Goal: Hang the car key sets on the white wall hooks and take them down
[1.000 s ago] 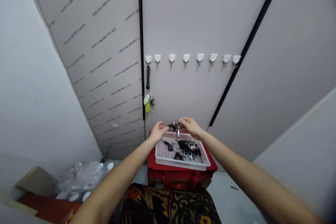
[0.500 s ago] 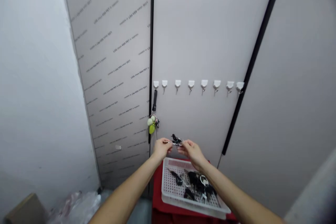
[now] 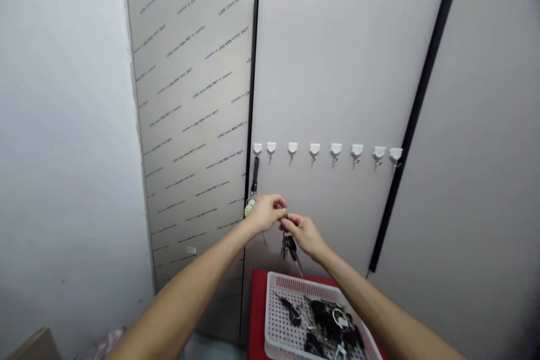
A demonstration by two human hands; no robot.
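Note:
My left hand [image 3: 267, 211] and my right hand [image 3: 304, 232] meet in front of the cabinet door, below the row of hooks. Both have their fingers pinched at the top of a bunch of keys [image 3: 289, 247], which dangles beneath them. The ring part is mostly hidden by the fingertips. Just left of my left hand, a key set on a black strap [image 3: 255, 174] with a pale green charm [image 3: 248, 209] hangs from the leftmost hook [image 3: 257, 149]; my hand partly covers it. Below, a white perforated basket [image 3: 272, 323] holds several more keys [image 3: 323, 318].
Several white hooks [image 3: 314, 149] run across the door to the right. Long black handles [image 3: 415, 124] edge the door panels. The basket stands on a red surface [image 3: 258, 315]. A cardboard piece [image 3: 37, 346] lies at the lower left.
Both hands have come together and risen toward the hooks. The keys, earlier held level between the hands, now hang down. The view has shifted a little.

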